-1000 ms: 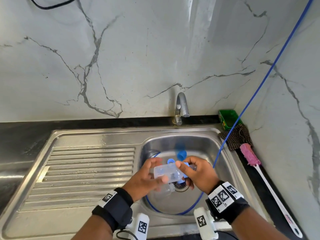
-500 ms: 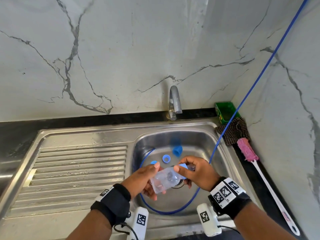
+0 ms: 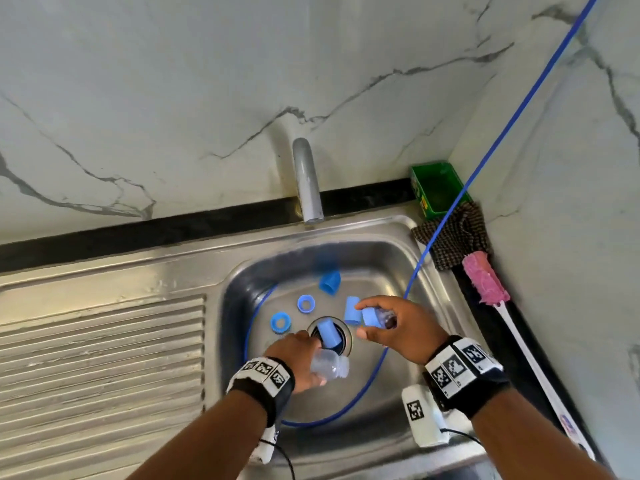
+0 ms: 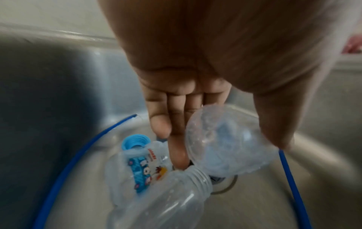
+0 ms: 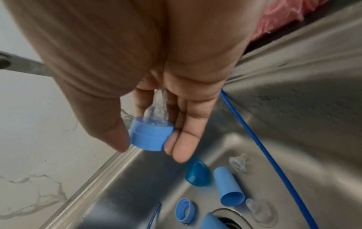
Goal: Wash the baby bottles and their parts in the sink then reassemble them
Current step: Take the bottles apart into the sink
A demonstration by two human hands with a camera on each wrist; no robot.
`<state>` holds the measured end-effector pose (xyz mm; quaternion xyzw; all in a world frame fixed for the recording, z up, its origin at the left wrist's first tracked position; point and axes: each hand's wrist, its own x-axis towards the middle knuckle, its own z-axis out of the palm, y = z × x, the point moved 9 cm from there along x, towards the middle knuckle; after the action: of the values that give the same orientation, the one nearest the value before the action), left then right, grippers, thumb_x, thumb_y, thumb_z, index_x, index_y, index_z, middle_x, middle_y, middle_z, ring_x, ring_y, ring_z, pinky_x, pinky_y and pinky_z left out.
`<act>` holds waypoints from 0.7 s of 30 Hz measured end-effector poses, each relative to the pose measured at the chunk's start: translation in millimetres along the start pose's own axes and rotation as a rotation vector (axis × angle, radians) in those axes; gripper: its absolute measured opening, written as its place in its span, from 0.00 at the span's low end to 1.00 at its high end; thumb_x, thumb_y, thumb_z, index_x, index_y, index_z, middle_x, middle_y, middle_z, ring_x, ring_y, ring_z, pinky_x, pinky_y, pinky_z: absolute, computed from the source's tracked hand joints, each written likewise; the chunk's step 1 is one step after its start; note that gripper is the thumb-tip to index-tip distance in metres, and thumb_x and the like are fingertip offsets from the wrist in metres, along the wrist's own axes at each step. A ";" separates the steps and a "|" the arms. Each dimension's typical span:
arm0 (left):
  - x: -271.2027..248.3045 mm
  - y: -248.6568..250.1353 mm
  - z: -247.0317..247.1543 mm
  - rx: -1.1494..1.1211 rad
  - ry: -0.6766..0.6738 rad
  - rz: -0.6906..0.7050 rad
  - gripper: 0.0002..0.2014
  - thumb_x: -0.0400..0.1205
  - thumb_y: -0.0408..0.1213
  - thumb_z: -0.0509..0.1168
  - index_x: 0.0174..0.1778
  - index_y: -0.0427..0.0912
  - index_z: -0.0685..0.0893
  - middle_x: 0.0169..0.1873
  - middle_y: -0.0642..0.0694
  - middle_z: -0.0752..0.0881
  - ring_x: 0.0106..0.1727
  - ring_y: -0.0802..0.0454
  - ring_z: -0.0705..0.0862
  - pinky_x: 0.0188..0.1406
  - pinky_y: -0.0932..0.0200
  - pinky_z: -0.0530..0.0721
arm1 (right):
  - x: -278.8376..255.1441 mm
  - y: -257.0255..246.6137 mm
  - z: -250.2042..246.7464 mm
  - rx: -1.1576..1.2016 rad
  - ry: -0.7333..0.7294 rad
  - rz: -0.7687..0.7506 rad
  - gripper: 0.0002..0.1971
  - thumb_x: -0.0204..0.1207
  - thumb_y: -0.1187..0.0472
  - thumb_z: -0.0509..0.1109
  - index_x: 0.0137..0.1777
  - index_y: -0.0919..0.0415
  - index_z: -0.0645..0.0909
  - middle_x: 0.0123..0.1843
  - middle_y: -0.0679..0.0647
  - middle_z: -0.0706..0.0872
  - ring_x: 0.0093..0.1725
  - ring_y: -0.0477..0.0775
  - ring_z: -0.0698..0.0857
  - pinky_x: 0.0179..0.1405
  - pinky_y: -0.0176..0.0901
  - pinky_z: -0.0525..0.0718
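1. My hands have parted: a second ago both held one clear bottle together over the drain; now each holds its own piece above the sink (image 3: 388, 237).
2. My left hand (image 3: 294, 358) has its fingers and thumb round the clear bottle (image 3: 329, 367), which now has no top, its round base facing my wrist, low over the drain (image 3: 343, 336).
3. My right hand (image 3: 401, 327) pinches the blue screw ring (image 5: 149, 136) between thumb and fingertips, with the clear teat (image 5: 156, 108) in it pointing into my palm.
4. Two more clear bottles (image 4: 156, 201) lie in the basin under my left hand, touching each other.
5. Loose blue caps (image 3: 329, 282) and rings (image 3: 306, 303) lie around the drain, one cap over it, and two clear teats (image 5: 238, 162) beside the blue hose (image 3: 450, 209).
6. The view has tipped down, so the tap (image 3: 306, 181) sits lower.
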<state>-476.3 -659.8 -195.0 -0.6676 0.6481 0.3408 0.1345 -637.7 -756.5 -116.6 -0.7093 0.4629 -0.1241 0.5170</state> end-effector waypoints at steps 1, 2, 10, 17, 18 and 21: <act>8.3 3.7 3.5 0.025 -0.016 -0.019 0.30 0.76 0.62 0.70 0.69 0.48 0.79 0.65 0.46 0.83 0.64 0.42 0.84 0.60 0.50 0.81 | 2.8 4.3 0.4 -0.020 0.015 0.011 0.19 0.71 0.62 0.84 0.62 0.51 0.88 0.60 0.43 0.88 0.49 0.30 0.86 0.49 0.17 0.76; 15.9 8.5 7.3 0.054 -0.027 -0.025 0.30 0.77 0.65 0.67 0.67 0.46 0.79 0.64 0.44 0.85 0.63 0.41 0.85 0.58 0.50 0.81 | 5.9 7.7 0.2 -0.036 0.027 0.018 0.20 0.72 0.64 0.81 0.63 0.50 0.87 0.61 0.44 0.86 0.50 0.31 0.86 0.50 0.17 0.75; 44.8 28.3 38.4 0.087 -0.128 -0.062 0.31 0.78 0.65 0.65 0.65 0.43 0.80 0.59 0.42 0.87 0.58 0.39 0.87 0.55 0.49 0.85 | 24.4 28.6 6.1 -0.075 -0.046 0.050 0.26 0.73 0.65 0.79 0.71 0.49 0.82 0.62 0.46 0.85 0.54 0.37 0.86 0.55 0.20 0.76; 24.7 20.9 -35.1 -0.759 0.093 -0.111 0.13 0.89 0.45 0.55 0.48 0.44 0.83 0.42 0.47 0.89 0.40 0.48 0.89 0.41 0.58 0.84 | 26.7 9.6 12.4 -0.128 -0.024 -0.015 0.25 0.66 0.61 0.86 0.63 0.52 0.87 0.58 0.46 0.86 0.42 0.29 0.83 0.49 0.27 0.79; 18.8 18.8 -45.7 -0.966 0.134 -0.097 0.14 0.90 0.46 0.57 0.47 0.43 0.83 0.38 0.46 0.90 0.37 0.47 0.89 0.38 0.58 0.85 | 26.0 4.2 13.0 -0.129 -0.016 -0.034 0.24 0.65 0.60 0.86 0.62 0.51 0.87 0.57 0.46 0.86 0.42 0.31 0.84 0.49 0.30 0.80; -8.3 23.5 -74.4 -1.297 0.164 0.020 0.17 0.87 0.49 0.66 0.55 0.37 0.88 0.42 0.42 0.91 0.42 0.46 0.91 0.40 0.56 0.89 | 16.3 -26.8 14.4 -0.149 0.008 -0.115 0.21 0.65 0.57 0.86 0.59 0.47 0.89 0.50 0.46 0.86 0.44 0.35 0.85 0.49 0.34 0.83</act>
<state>-477.3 -702.5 -129.2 -0.6309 0.3253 0.6120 -0.3486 -605.3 -759.5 -105.1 -0.7708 0.4313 -0.1217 0.4527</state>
